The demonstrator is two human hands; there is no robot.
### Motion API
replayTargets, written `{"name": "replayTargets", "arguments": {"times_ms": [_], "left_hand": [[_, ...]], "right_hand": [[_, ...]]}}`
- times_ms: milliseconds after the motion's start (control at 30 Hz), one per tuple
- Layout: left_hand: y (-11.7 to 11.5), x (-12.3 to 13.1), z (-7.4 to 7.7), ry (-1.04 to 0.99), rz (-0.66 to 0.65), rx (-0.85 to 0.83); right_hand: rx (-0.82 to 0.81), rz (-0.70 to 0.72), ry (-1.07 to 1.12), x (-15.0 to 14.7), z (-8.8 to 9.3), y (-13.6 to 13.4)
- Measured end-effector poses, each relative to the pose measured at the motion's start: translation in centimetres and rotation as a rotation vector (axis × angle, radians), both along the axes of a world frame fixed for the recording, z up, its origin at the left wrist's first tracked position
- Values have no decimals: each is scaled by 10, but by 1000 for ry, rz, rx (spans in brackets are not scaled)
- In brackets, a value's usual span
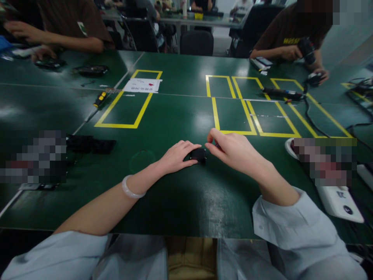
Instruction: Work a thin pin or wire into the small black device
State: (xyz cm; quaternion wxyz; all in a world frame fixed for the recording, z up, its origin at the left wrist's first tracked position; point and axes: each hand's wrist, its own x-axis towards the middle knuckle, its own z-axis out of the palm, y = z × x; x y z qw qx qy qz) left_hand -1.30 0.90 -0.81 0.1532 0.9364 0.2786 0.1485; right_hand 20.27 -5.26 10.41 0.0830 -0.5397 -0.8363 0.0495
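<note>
A small black part (198,155), roughly box-shaped, rests on the green table (175,198) in front of me. The thumb and fingers of my left hand (177,156) grip it from the left side. Just to the right of the part is my right hand (233,149), raised a little, its thumb and forefinger pinched together. Whatever sits in that pinch is too small and too hidden to name. The tips of the right fingers point at the part's right end without clearly touching it.
Yellow tape rectangles (136,120) mark the table. A yellow-black screwdriver (100,100) and black pieces (103,146) lie left; a white power strip (338,204) is at right. Across the table, two people work, one holding a power tool (307,50).
</note>
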Motion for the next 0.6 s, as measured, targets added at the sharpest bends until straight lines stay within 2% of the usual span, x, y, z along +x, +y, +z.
{"name": "replayTargets", "arguments": {"times_ms": [600], "left_hand": [[0, 0, 1, 6, 5, -6]], "right_hand": [[-2, -4, -72, 1, -1, 0]]}}
